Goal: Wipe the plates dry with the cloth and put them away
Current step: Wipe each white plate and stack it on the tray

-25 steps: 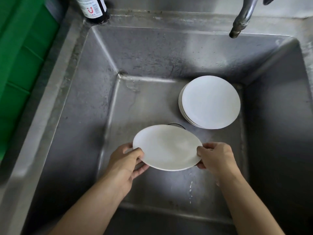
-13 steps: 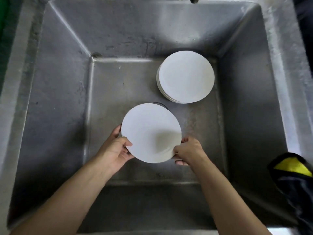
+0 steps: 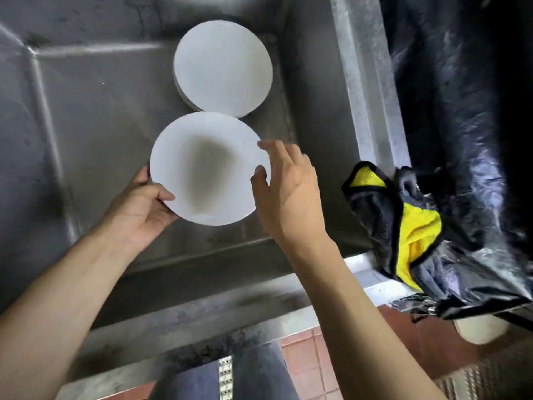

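A white plate (image 3: 207,168) is held over the steel sink (image 3: 86,111), gripped at its lower left rim by my left hand (image 3: 141,203). My right hand (image 3: 285,189) is off the plate, fingers spread and relaxed, just right of its rim. A stack of white plates (image 3: 223,69) rests on the sink floor behind. A black and yellow cloth (image 3: 403,223) lies bunched on the sink's right rim, to the right of my right hand.
Black plastic sheeting (image 3: 467,111) covers the area right of the sink. The sink's front rim (image 3: 187,319) runs below my arms. Red floor tiles (image 3: 311,359) and my trouser leg (image 3: 253,376) show at the bottom.
My right hand has let go of the plate and opened, moving right. The left hand alone now holds the plate. The view has swung right and down, showing more of the cloth.
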`<state>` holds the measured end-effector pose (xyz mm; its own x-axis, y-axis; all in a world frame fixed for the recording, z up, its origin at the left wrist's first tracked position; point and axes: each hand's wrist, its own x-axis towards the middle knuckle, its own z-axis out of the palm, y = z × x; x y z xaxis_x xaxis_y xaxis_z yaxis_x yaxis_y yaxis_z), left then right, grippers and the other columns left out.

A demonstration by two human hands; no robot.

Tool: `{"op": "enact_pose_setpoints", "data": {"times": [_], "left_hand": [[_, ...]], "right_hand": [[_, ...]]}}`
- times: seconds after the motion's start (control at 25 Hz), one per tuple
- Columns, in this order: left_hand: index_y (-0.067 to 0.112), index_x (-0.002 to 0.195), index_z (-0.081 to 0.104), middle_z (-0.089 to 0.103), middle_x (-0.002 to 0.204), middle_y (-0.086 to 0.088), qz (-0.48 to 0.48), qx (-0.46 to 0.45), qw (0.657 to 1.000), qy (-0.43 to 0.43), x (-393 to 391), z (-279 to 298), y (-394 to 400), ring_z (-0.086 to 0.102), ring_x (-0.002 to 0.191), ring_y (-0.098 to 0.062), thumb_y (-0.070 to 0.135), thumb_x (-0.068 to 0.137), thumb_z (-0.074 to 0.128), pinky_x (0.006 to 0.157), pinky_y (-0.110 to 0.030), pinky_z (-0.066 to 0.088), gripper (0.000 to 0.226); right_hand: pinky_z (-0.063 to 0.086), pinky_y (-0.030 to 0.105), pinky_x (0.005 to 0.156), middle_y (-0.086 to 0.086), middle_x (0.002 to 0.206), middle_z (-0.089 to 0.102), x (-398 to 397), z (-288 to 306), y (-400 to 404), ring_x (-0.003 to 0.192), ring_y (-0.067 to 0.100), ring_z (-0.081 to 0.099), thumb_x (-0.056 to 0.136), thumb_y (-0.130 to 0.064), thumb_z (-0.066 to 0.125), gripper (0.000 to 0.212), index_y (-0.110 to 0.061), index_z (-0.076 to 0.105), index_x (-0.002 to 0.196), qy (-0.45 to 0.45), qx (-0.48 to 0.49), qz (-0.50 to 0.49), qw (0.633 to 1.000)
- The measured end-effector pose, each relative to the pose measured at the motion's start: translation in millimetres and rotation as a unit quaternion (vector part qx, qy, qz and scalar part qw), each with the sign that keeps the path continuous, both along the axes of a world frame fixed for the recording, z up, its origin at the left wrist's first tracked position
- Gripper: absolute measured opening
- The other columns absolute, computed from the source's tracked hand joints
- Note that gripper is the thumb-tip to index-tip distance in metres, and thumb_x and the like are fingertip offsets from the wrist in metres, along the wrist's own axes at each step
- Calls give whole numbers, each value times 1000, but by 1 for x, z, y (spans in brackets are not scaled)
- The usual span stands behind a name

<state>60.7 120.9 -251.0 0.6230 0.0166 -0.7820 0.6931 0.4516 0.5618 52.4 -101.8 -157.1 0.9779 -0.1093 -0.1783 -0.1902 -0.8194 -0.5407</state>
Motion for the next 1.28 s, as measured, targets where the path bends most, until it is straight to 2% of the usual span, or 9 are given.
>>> {"op": "enact_pose_setpoints", "data": {"times": [0.24, 0.4, 0.48, 0.6, 0.72, 0.84, 0.96, 1.2, 1.28], "left_hand": [[35, 111, 73, 75, 117, 7, -44, -8, 999, -5, 1, 21, -18, 70, 108, -23, -14, 69, 42, 72, -44, 62, 72], [35, 123, 69, 71, 128, 6, -71, -27, 997, -21, 6, 29, -33, 70, 113, -23, -13, 69, 41, 75, -43, 62, 77], [36, 124, 69, 70, 129, 7, -81, -40, 996, -26, 7, 29, -39, 71, 112, -21, -11, 65, 45, 77, -43, 62, 79], [38, 116, 73, 72, 126, 7, -71, -46, 996, -20, 8, 27, -43, 70, 113, -23, -7, 55, 53, 78, -43, 62, 78], [38, 116, 73, 73, 124, 6, -66, -48, 997, -11, 7, 24, -43, 68, 115, -24, -6, 53, 56, 79, -44, 62, 78], [35, 118, 71, 73, 122, 5, -62, -40, 997, -2, 3, 21, -42, 66, 116, -26, -12, 63, 48, 76, -43, 62, 75], [31, 121, 68, 73, 121, 5, -38, -28, 999, 4, 3, 15, -28, 65, 116, -27, -14, 73, 42, 75, -44, 61, 71], [29, 115, 70, 75, 109, 4, 3, 11, 999, 37, -3, -18, 2, 64, 109, -31, -15, 75, 41, 71, -46, 62, 66], [28, 113, 70, 75, 106, 3, 22, 26, 998, 47, -5, -31, 14, 64, 107, -32, -16, 75, 42, 66, -44, 61, 65]], "right_hand": [[42, 43, 96, 3, 124, 65, -41, 39, -63, 111, 31, 57, 90, -11, 61, 35, -17, 69, 123, -143, -124, -70, 979], [24, 55, 119, 5, 149, 49, -73, 37, -99, 145, 31, 36, 88, -31, 67, 54, -29, 56, 141, -44, -241, -187, 951], [21, 61, 120, 10, 158, 37, -88, 29, -108, 151, 34, 26, 92, -43, 65, 66, -36, 41, 153, 20, -240, -201, 949], [30, 58, 114, 16, 157, 36, -96, 17, -112, 146, 38, 30, 95, -40, 63, 67, -34, 37, 156, 15, -244, -168, 955], [36, 54, 99, 22, 142, 48, -93, 13, -114, 122, 44, 45, 93, -21, 66, 57, -25, 53, 148, -33, -246, -159, 956], [37, 51, 94, 23, 126, 52, -87, 15, -120, 107, 40, 46, 89, -6, 65, 53, -19, 59, 140, -99, -200, -172, 959], [40, 45, 97, 15, 125, 50, -58, 17, -98, 110, 34, 45, 92, -15, 58, 49, -25, 55, 140, -145, -106, -132, 975], [42, 27, 93, 2, 118, 61, 14, -27, -25, 113, 22, 49, 96, -19, 58, 39, -30, 60, 134, -21, 75, 2, 997], [43, 15, 85, -19, 103, 65, 27, -55, -6, 105, 17, 57, 93, -11, 61, 35, -34, 68, 119, 27, 128, 43, 990]]}}
